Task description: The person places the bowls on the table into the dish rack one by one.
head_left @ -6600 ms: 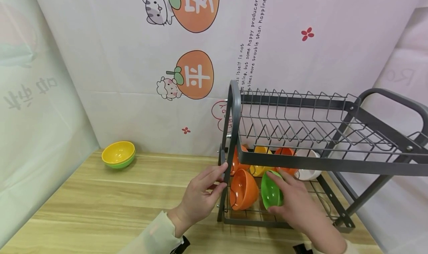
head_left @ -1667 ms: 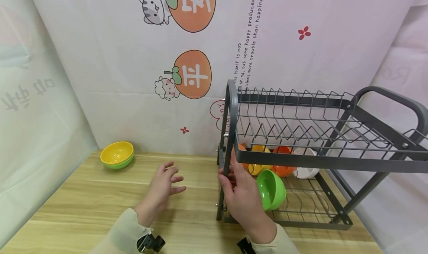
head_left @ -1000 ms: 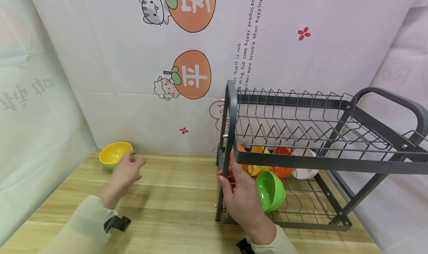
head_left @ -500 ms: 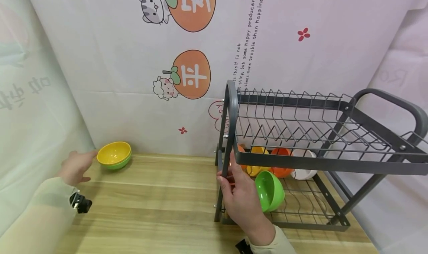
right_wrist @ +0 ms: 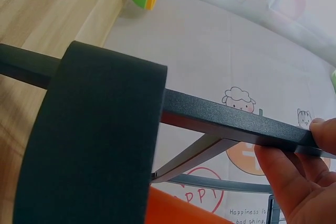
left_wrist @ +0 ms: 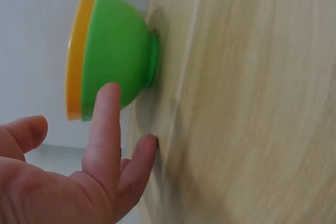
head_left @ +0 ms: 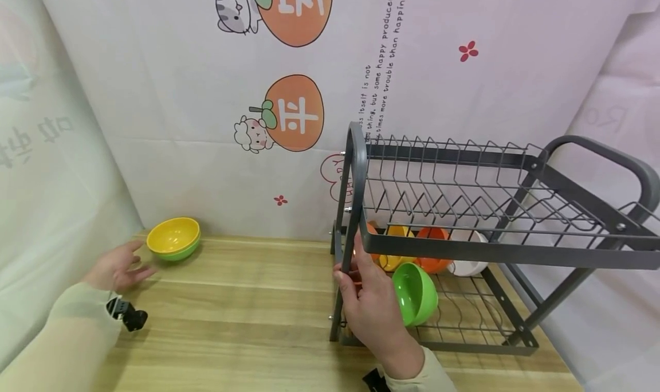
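At the table's far left, a yellow bowl (head_left: 173, 235) sits nested in a green bowl (head_left: 181, 255). My left hand (head_left: 116, 269) is just left of them, fingers spread and thumb apart, holding nothing. In the left wrist view an extended finger (left_wrist: 106, 129) overlaps the side of the lower green bowl (left_wrist: 116, 40). My right hand (head_left: 376, 317) grips the front left post of a dark grey dish rack (head_left: 356, 208); the right wrist view shows thumb and fingers on either side of the post (right_wrist: 236, 121). Behind that hand an orange bowl is mostly hidden.
On the rack's lower tier, another green bowl (head_left: 412, 294) stands tilted on its side at the front. Behind it are a yellow bowl (head_left: 393, 262), an orange-red bowl (head_left: 432, 264) and a white bowl (head_left: 470, 266). The upper wire tier (head_left: 454, 191) overhangs them. A printed cloth (head_left: 232, 180) backs the table.
My left hand has left the rack post and travelled left to beside the nested bowls. My right hand has released the green bowl, now standing in the rack, and grips the post.
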{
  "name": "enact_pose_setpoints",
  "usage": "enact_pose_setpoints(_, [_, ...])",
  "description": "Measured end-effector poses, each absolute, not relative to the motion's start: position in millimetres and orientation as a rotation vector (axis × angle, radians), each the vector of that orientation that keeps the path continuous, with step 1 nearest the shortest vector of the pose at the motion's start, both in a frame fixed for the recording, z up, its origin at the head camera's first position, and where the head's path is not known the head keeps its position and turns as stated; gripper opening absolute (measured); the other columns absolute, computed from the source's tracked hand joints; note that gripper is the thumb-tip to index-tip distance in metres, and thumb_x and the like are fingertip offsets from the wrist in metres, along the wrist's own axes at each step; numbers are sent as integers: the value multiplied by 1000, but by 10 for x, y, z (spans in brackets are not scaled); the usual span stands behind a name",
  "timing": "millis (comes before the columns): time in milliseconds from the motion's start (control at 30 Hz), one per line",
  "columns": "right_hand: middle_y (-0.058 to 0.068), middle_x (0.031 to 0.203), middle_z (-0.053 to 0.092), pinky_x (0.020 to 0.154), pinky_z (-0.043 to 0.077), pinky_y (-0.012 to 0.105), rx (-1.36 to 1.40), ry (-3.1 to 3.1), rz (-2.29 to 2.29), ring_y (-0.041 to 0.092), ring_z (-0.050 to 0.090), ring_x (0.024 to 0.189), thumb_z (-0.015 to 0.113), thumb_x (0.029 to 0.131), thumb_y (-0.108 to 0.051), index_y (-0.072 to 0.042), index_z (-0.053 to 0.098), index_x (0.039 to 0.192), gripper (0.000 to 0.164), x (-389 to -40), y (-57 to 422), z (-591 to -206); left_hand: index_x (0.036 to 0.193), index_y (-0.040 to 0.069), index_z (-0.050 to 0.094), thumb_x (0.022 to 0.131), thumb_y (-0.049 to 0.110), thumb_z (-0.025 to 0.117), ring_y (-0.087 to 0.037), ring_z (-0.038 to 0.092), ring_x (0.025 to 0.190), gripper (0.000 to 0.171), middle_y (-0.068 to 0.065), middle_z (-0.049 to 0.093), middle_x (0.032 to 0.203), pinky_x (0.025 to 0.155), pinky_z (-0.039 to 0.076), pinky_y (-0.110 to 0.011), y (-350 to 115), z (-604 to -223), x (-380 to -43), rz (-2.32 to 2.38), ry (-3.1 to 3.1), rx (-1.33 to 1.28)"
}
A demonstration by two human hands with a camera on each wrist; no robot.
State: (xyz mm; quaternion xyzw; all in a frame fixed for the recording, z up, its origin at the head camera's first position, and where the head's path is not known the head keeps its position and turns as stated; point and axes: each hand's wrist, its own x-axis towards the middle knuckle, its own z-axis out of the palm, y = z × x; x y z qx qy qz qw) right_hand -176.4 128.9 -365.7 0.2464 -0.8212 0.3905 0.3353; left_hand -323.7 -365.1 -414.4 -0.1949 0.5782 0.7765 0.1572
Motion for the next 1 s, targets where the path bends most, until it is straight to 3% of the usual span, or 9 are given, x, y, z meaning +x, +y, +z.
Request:
enact_pose_setpoints(167, [1, 97, 65, 55, 51, 21, 652, -2149, 1018, 9, 59, 74, 69, 90, 4, -12, 19, 160, 88, -1767, 1294, -3645, 152, 21, -23, 108, 16, 30, -30, -6, 147, 69, -9, -34, 155, 100, 48, -36, -3547, -4192, -3336, 2245, 1650, -574])
enact_pose_setpoints(267, [2, 97, 65, 56, 52, 21, 646, -2159, 1017, 9, 59, 74, 69, 91, 4, -13, 18, 161, 88, -1762, 1300, -3639, 155, 14, -19, 108, 20, 31, -31, 18, 144, 68, -12, -21, 161, 97, 50, -38, -3447, -4208, -3398, 2237, 1701, -595])
enact_pose_setpoints(367, [1, 97, 66, 56, 52, 21, 637, -2169, 1017, 9, 59, 74, 68, 91, 4, -12, 18, 161, 87, -1756, 1301, -3634, 157, 6, -10, 107, 14, 31, -26, 52, 116, 65, -16, -4, 163, 92, 54, -39, -3358, -4223, -3434, 2224, 1772, -622])
enact_pose_setpoints(467, [1, 97, 66, 56, 52, 21, 627, -2181, 1024, 9, 59, 74, 69, 91, 3, -13, 17, 161, 88, -1749, 1299, -3630, 156, 3, -11, 104, 5, 30, -30, 52, 116, 66, -20, -2, 162, 92, 53, -38, -3294, -4230, -3448, 2244, 1799, -652])
enact_pose_setpoints(600, [3, 97, 66, 57, 53, 22, 627, -2181, 1030, 9, 60, 75, 69, 91, 4, -15, 17, 161, 89, -1743, 1295, -3629, 155, 3, -16, 98, -5, 28, -35, 35, 133, 72, -23, -3, 161, 96, 50, -38, -3236, -4215, -3446, 2244, 1814, -651])
enact_pose_setpoints(700, [2, 97, 66, 56, 52, 21, 637, -2166, 1019, 9, 60, 74, 68, 91, 4, -14, 17, 161, 89, -1749, 1299, -3627, 154, 0, -15, 96, -8, 28, -31, 54, 110, 73, -27, -1, 160, 95, 51, -38, -3204, -4196, -3435, 2200, 1838, -628])
enact_pose_setpoints(800, [0, 97, 66, 56, 52, 21, 638, -2158, 1005, 9, 59, 74, 68, 91, 3, -13, 18, 161, 88, -1756, 1302, -3624, 153, -7, -11, 96, -6, 29, -28, 59, 91, 70, -33, 2, 157, 92, 53, -39, -3172, -4168, -3413, 2146, 1884, -624])
enact_pose_setpoints(900, [1, 97, 66, 56, 52, 21, 637, -2166, 1010, 9, 59, 74, 68, 92, 2, -14, 17, 161, 87, -1754, 1303, -3626, 152, -10, -10, 99, 2, 32, -31, 56, 93, 68, -37, 3, 154, 88, 56, -38, -3163, -4139, -3384, 2043, 1978, -615])
enact_pose_setpoints(1000, [4, 97, 66, 57, 53, 22, 634, -2175, 1022, 9, 59, 75, 68, 93, 1, -15, 16, 161, 87, -1750, 1300, -3631, 154, 0, -16, 101, 9, 36, -34, 52, 101, 75, -37, -2, 155, 85, 58, -36, -3185, -4118, -3349, 1932, 2077, -533])
